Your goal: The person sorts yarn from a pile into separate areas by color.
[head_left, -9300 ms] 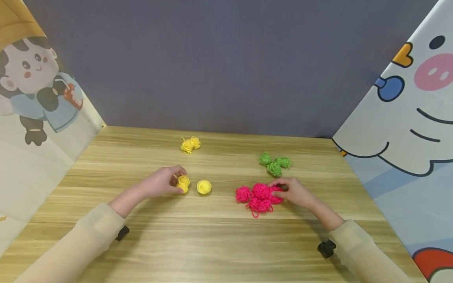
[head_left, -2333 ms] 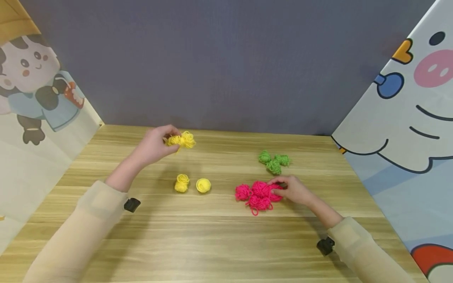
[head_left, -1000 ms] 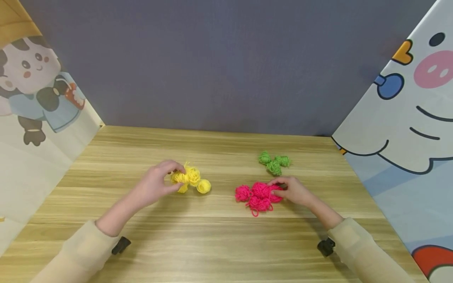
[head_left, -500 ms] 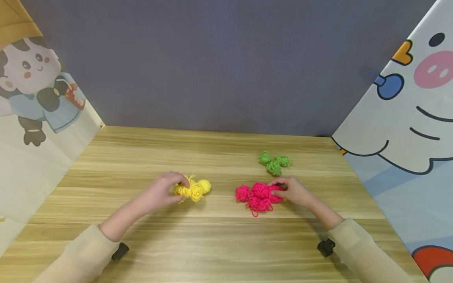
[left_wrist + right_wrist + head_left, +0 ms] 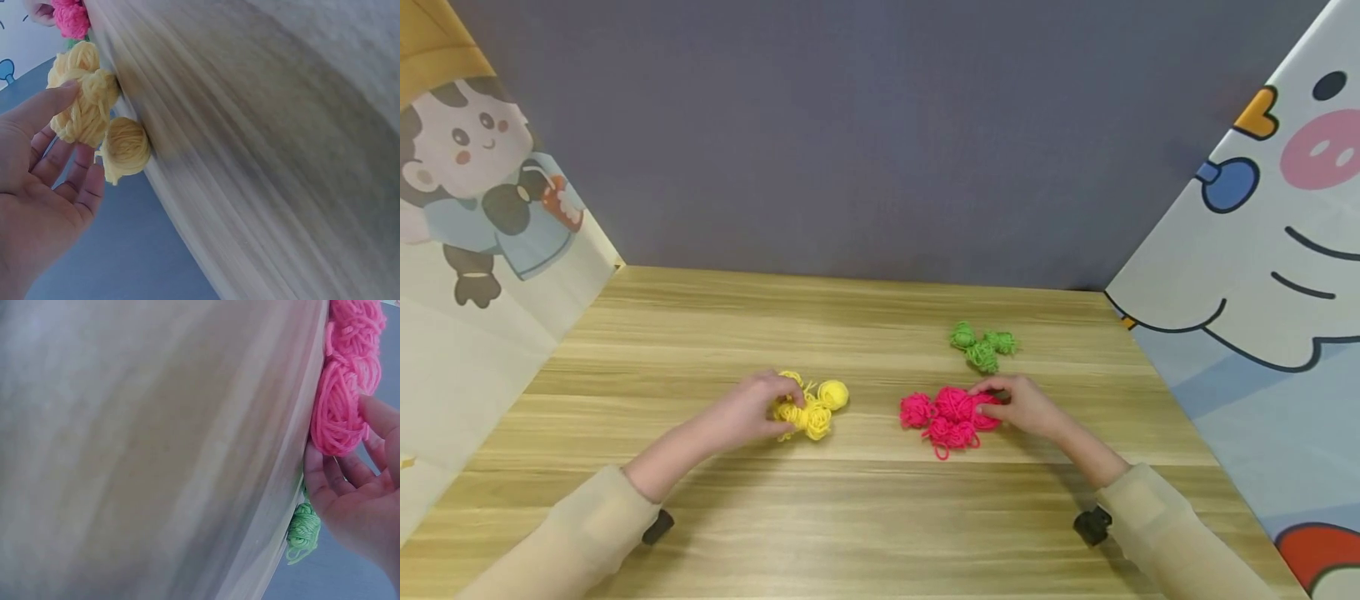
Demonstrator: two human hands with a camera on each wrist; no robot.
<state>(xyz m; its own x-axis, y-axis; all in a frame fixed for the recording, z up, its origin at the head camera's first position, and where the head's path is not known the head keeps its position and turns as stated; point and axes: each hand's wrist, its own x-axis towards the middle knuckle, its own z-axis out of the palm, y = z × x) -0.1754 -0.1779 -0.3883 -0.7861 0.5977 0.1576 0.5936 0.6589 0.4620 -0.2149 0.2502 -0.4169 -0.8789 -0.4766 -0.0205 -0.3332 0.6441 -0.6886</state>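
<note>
In the head view my left hand (image 5: 748,410) pinches a twisted yellow yarn bundle (image 5: 812,421) between thumb and fingers, low over the table. A round yellow yarn ball (image 5: 832,395) lies right beside it. Behind the fingers, mostly hidden, is a second yellow bundle (image 5: 790,379). The left wrist view shows the thumb across the held yarn, with a smaller yellow bundle (image 5: 126,147) below it. On the right, my right hand (image 5: 1022,407) pinches the pink yarn bundle (image 5: 340,412) at the right end of a cluster of several pink bundles (image 5: 953,404).
Green yarn bundles (image 5: 982,350) lie together behind the pink cluster. All the yarn is on a wood-grain table (image 5: 865,525). A grey panel (image 5: 865,142) rises at the table's back edge, and printed cartoon panels stand at both sides.
My left hand let go of one yellow bundle, took the twisted one from the back and brought it forward beside the other yellow yarn. My right hand stayed on the pink yarn.
</note>
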